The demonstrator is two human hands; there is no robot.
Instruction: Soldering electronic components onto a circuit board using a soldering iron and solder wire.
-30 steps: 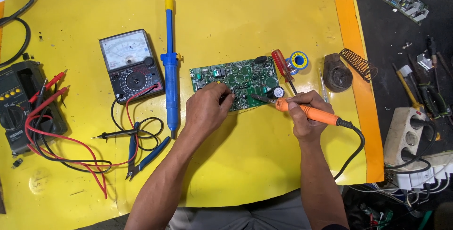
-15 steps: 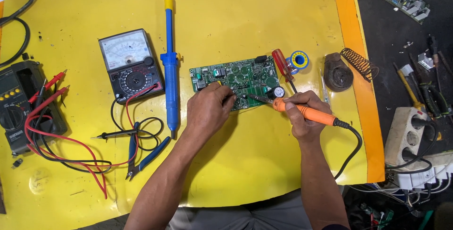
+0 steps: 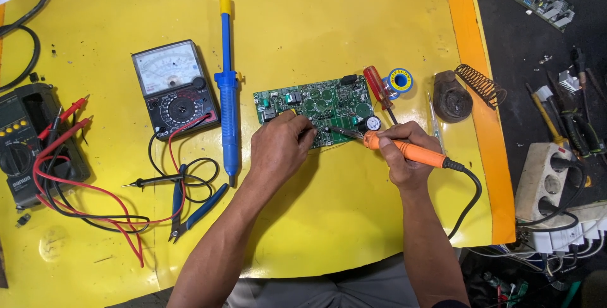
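A: From the head view, your right hand (image 3: 408,156) is wrapping its fingers around the orange handle of the soldering iron (image 3: 404,150), gripping it like a pen. The metal tip is slanting left and down onto the green circuit board (image 3: 316,109), which is lying near the middle of the yellow table (image 3: 316,23), closer to its right edge than its left.

B: And the left hand (image 3: 278,150)?

A: It is curling over the board's near edge, fingertips pressed together as if pinching something small right by the tip. What it is pinching, I cannot tell; the knuckles are hiding it.

B: How should you be working the joint?

A: In my judgement, you are doing well to brace that left hand on the board. Keep it pinning the board flat, let the tip's side touch pad and lead together, and avoid brushing the round capacitors crowding the far half.

B: Anything nearby to mind?

A: The red-handled screwdriver (image 3: 378,86) is lying just beside the board's right end, with the solder spool (image 3: 399,80) next to it. The blue desoldering pump (image 3: 227,86) is lying left of the board, beside the analog multimeter (image 3: 174,86). The iron's black cord (image 3: 468,200) is looping toward the near edge; watch that it is not tugging your wrist.
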